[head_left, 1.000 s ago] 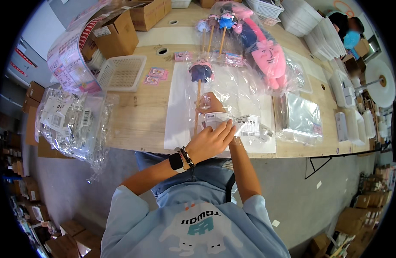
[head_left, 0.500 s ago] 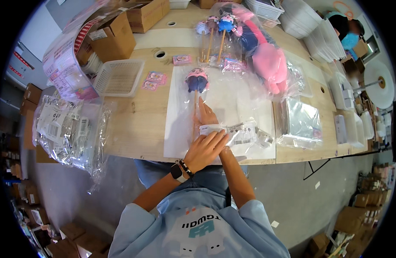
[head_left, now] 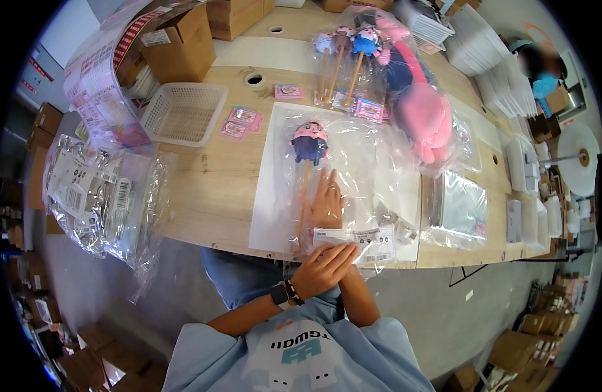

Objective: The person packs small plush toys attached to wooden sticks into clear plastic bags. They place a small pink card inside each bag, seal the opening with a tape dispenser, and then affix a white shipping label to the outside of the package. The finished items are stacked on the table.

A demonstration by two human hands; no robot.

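A large clear plastic bag [head_left: 356, 157] lies on a white sheet [head_left: 265, 219] at the table's near edge, a white label [head_left: 373, 243] near its mouth. In it is a plush doll [head_left: 309, 142] with a pink top and dark blue body, on a long wooden stick [head_left: 304, 196]. My right hand [head_left: 328, 200] reaches into the bag beside the stick, fingers stretched forward and apart, holding nothing visible. Across my right wrist lies my left hand [head_left: 325, 266], its fingers out flat over the bag's near edge by the label.
Several bagged stick dolls [head_left: 365, 43] and a large pink plush [head_left: 424, 121] stand at the back. Small pink cards [head_left: 243, 117] lie beside a white basket [head_left: 183, 114]. Left is a heap of clear bags [head_left: 95, 189]; right, a stack of clear bags [head_left: 459, 206].
The bag and its label sit lower in the view, nearer my body. My right hand shows farther inside the bag, away from the label. The left hand has moved down and slightly right.
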